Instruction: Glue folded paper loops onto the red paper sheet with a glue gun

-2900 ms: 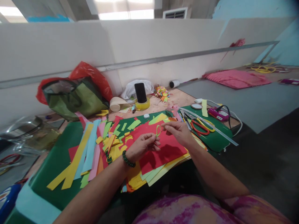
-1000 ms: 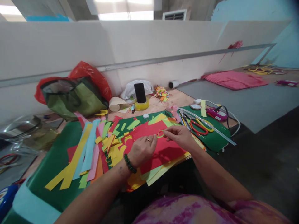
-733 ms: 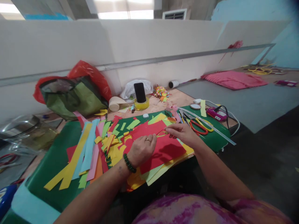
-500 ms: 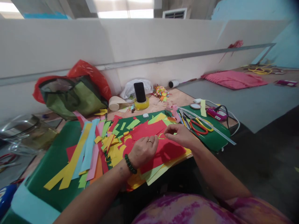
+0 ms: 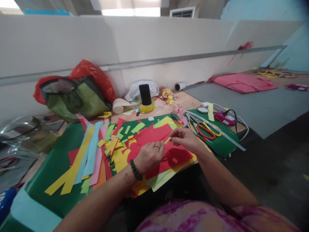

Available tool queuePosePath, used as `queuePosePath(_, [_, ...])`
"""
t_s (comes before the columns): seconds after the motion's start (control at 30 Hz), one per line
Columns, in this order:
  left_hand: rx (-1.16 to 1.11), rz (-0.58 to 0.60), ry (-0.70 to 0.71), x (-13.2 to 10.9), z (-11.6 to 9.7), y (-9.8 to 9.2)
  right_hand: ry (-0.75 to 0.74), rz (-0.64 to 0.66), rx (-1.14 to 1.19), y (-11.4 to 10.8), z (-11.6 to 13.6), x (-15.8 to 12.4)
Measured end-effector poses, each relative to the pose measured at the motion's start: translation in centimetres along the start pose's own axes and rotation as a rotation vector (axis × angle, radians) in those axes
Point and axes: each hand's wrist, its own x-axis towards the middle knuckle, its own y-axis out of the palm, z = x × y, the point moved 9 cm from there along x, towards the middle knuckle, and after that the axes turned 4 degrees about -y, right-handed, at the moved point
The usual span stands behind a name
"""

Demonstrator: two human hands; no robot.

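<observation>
My left hand (image 5: pixel 149 156) and my right hand (image 5: pixel 185 138) meet over a red paper sheet (image 5: pixel 154 133) at the table's middle. Both are closed in a pinch on a thin light-green paper strip (image 5: pixel 168 140) stretched between them. The left wrist wears a dark green bead bracelet (image 5: pixel 135 170) and a ring shows on one finger. Under the red sheet lie yellow and light-green sheets (image 5: pixel 169 175) on a green cutting mat (image 5: pixel 58 167).
Long yellow, blue and pink strips (image 5: pixel 83 158) and small scraps lie at left. Red-handled scissors (image 5: pixel 205 132), a metal ruler (image 5: pixel 217 130) and a pink glue gun (image 5: pixel 224 117) sit at right. Behind stand a phone on a tape roll (image 5: pixel 145 96), a red-green bag (image 5: pixel 77 93), a paper star (image 5: pixel 168 95).
The green strip was a raised loop held between both hands. It is now lower, close to the red sheet, and the hands have drawn nearer together.
</observation>
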Motion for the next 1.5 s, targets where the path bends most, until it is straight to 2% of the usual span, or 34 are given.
queuePosePath(0.23, [0.012, -0.029, 0.001, 0.1, -0.1, -0.2, 0.107, -0.017, 0.099, -0.6, -1.1, 0.0])
queuePosePath(0.37, [0.016, 0.006, -0.011, 0.0, -0.1, 0.1, 0.125, -0.028, 0.133, -0.7, -1.3, 0.0])
queuePosePath(0.77, [0.023, -0.034, -0.023, 0.1, -0.1, -0.2, 0.197, -0.046, 0.249, -0.7, -2.2, -0.2])
queuePosePath(1.13, [-0.010, -0.074, -0.024, 0.1, -0.6, -0.4, 0.117, -0.126, 0.214, -0.9, -2.0, -0.1])
queuePosePath(1.3, [-0.026, 0.017, -0.035, -0.1, -0.1, 0.4, 0.125, -0.063, 0.184, -0.9, -1.6, -0.4])
queuePosePath(1.5, [-0.028, 0.016, -0.062, -0.1, 0.5, 0.2, 0.073, -0.007, 0.103, -1.3, -1.7, -0.6])
